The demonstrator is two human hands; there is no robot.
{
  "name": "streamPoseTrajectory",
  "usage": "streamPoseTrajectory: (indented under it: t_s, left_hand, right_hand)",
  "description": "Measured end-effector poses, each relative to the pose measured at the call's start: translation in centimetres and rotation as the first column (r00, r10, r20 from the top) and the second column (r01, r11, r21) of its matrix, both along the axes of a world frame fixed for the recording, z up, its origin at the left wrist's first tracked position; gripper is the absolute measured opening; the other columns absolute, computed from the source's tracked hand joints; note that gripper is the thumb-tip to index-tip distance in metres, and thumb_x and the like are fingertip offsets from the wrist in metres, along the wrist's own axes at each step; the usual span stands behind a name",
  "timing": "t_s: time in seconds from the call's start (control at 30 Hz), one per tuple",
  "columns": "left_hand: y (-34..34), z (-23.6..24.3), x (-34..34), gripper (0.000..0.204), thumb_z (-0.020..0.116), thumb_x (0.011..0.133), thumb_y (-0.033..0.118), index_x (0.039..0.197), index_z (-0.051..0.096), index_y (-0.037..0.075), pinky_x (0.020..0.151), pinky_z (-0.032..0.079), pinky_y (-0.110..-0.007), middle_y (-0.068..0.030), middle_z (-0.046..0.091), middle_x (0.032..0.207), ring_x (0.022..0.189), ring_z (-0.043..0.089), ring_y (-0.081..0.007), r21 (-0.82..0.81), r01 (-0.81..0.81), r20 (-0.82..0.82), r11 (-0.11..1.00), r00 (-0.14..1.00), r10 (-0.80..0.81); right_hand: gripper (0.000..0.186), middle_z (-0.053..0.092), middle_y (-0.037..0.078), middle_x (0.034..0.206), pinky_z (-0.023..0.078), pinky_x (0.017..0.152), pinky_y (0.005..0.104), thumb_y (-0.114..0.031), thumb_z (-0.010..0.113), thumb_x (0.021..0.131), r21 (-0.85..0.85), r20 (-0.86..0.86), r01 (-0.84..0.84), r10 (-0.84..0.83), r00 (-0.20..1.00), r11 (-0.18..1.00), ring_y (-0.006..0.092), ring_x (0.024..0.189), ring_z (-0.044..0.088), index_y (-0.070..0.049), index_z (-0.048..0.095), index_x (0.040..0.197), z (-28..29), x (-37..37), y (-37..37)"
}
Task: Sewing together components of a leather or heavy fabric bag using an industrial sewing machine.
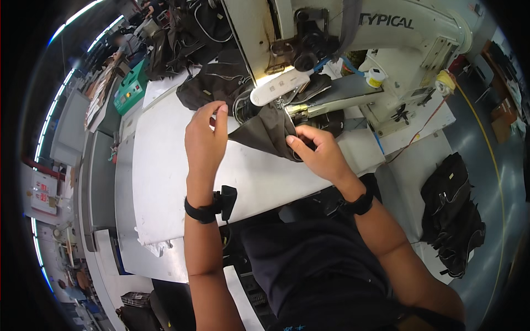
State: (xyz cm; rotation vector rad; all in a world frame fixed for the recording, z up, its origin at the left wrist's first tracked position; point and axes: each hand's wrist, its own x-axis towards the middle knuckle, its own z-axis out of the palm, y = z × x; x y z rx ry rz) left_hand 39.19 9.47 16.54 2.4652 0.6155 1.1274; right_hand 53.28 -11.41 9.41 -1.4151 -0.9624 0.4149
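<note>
A dark brown fabric piece (262, 132) with a folded edge lies under the sewing machine head (280, 88) and drapes over the white table's near side. My right hand (319, 151) pinches its right edge between thumb and fingers. Left of the piece, my left hand (205, 138) is raised above the table, apart from the cloth. Its fingers curl in and the thumb tip meets the index finger; anything between them is too small to make out. Behind that hand rests more dark fabric (212, 85).
The white work table (171, 165) spreads to the left. Dark bags with pale piping (187, 36) are heaped at the back. A green box (131, 88) stands far left. A white thread spool (375, 77) sits on the machine; dark pieces (452, 209) hang at the right.
</note>
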Motion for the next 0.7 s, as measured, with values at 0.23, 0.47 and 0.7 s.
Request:
streamPoseTrajectory:
  t_s: [0.23,0.47,0.7]
  left_hand:
    - [11.3,-6.4,2.5,0.096,0.085,0.075,0.019,0.158,0.038,0.014,0.104,0.054,-0.046,-0.0239,0.039,0.160,0.128,0.060,-0.0439,-0.018,0.107,-0.408,0.994,0.907,-0.105]
    - [10.3,-9.6,-0.3,0.037,0.076,0.086,0.020,0.115,0.063,0.002,0.085,0.056,-0.051,-0.0189,0.067,0.112,0.102,0.068,-0.0416,0.175,-0.043,-0.375,0.984,0.921,0.107]
    - [9.3,-5.6,-13.7,0.032,0.067,0.089,0.011,0.118,0.065,-0.002,0.086,0.056,-0.050,-0.0233,0.070,0.113,0.098,0.070,-0.0420,0.175,-0.127,-0.333,0.976,0.926,0.180]
  right_hand:
    - [0.021,0.069,0.013,0.103,0.051,0.086,0.0336,-0.013,0.066,0.098,-0.055,0.175,0.124,-0.113,0.978,0.991,0.0254,0.096,0.066,0.005,0.068,0.109,-1.2,0.0,-1.0]
    - [0.019,0.068,0.009,0.101,0.049,0.086,0.0288,-0.009,0.063,0.102,0.071,0.202,0.160,-0.172,0.964,0.985,0.0170,0.093,0.063,0.009,0.066,0.109,-3.8,0.2,-1.0]
    - [0.021,0.071,0.014,0.107,0.053,0.086,0.0311,-0.012,0.066,0.101,0.111,0.169,0.166,-0.183,0.969,0.980,0.0230,0.098,0.068,0.007,0.069,0.111,-5.1,0.3,-1.3]
